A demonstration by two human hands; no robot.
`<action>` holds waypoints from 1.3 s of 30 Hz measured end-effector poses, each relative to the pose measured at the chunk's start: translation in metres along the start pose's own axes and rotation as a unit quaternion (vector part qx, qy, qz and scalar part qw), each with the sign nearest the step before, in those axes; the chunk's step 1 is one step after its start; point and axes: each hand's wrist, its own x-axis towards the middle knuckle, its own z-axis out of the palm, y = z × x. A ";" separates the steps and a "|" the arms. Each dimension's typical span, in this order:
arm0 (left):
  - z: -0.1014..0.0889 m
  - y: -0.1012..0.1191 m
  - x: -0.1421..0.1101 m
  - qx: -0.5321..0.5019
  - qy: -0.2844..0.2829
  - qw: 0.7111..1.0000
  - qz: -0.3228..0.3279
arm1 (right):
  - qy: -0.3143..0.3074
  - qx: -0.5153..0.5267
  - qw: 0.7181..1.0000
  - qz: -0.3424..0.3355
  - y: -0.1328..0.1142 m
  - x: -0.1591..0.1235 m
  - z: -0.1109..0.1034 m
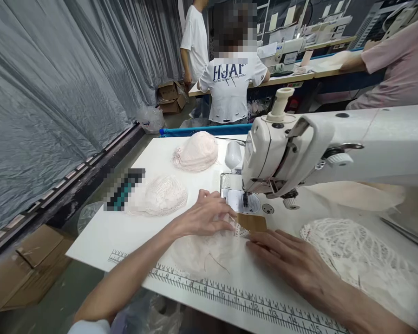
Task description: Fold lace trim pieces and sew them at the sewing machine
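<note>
My left hand (pixel 205 214) lies flat with fingers stretched over a pale pink lace cup piece (pixel 204 253), pressing its upper edge just in front of the presser foot (pixel 245 200) of a white sewing machine (pixel 299 148). My right hand (pixel 292 260) rests flat on the white table (pixel 132 232) to the right of the piece, fingertips touching its lace edge. Neither hand grips anything.
Two stacks of pink lace cups (pixel 197 152) (pixel 160 195) sit on the left half of the table. White lace fabric (pixel 362 255) lies at the right. A ruler strip (pixel 230 294) runs along the front edge. Cardboard boxes (pixel 24 266) stand on the floor; other people work beyond.
</note>
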 end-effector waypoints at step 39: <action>0.025 0.002 0.008 -0.030 0.134 0.980 -0.142 | 0.035 -0.007 0.998 0.057 0.021 -0.003 0.017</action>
